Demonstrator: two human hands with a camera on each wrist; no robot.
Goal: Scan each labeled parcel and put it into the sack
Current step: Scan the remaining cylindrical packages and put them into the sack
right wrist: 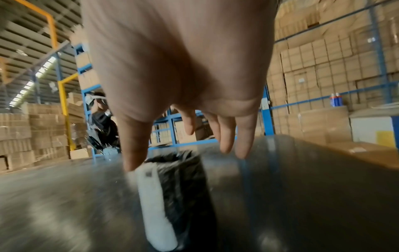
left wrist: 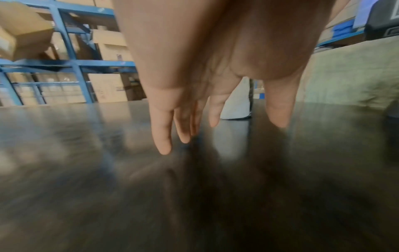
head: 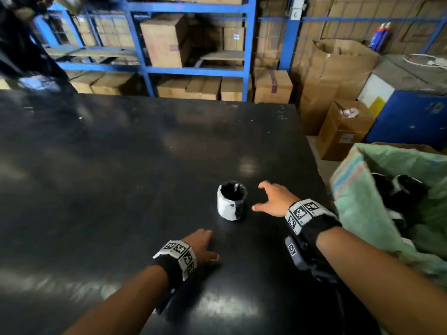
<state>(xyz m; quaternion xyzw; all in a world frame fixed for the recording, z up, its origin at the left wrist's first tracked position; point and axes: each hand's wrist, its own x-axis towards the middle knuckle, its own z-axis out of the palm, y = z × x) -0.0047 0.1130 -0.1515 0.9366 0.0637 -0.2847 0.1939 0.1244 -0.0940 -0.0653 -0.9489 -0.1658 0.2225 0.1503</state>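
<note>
Black glossy table (head: 121, 165) before blue shelving (head: 145, 68) stacked with cardboard boxes (head: 164, 39).

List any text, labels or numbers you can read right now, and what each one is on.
No text can be read in any view.
Parcel: white label wraps its side, print blurred.
Wristbands: square black-and-white coded markers only, no words.
Green sack: pink and blue printed band, unreadable.
Cardboard box: small label, too small to read.
Shelf boxes: faint reddish marks, blurred.
</note>
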